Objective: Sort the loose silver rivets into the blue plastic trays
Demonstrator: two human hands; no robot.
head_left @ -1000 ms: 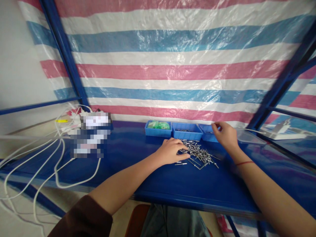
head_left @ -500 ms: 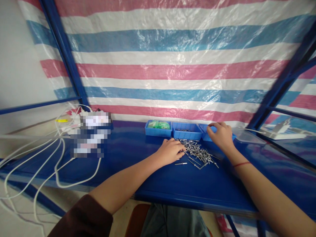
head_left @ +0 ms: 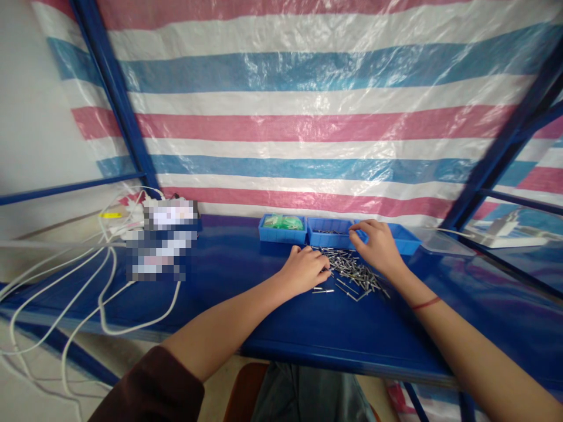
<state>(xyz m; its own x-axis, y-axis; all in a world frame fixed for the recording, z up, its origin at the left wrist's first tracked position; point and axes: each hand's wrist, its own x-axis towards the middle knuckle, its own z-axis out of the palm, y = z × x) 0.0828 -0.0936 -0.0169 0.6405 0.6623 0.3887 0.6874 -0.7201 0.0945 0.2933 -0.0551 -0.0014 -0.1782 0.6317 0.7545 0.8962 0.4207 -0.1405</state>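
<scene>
A loose pile of silvery blind rivets [head_left: 354, 271] lies on the blue tabletop. At the pile's left edge rests my left hand [head_left: 304, 271], its fingers curled down and closed; what is between the fingertips is hidden. My right hand [head_left: 377, 245] hovers at the far side of the pile, by the middle blue bin [head_left: 333, 239] and the right blue bin [head_left: 402, 239]. Its thumb and fingers are apart, and I see nothing held. Some thin metal pieces lie in the middle bin. The hand covers part of the right bin.
A left blue bin [head_left: 282, 232] holds green plastic packaging. White cables [head_left: 108, 293] run over the table's left side beside a blurred patch. A clear plastic lid or tray [head_left: 444, 243] lies to the right. Blue frame posts and a striped sheet [head_left: 299, 126] bound the back.
My right hand has moved left, from over the right bin to the gap between it and the middle bin, uncovering more of the right bin. My left hand has barely shifted.
</scene>
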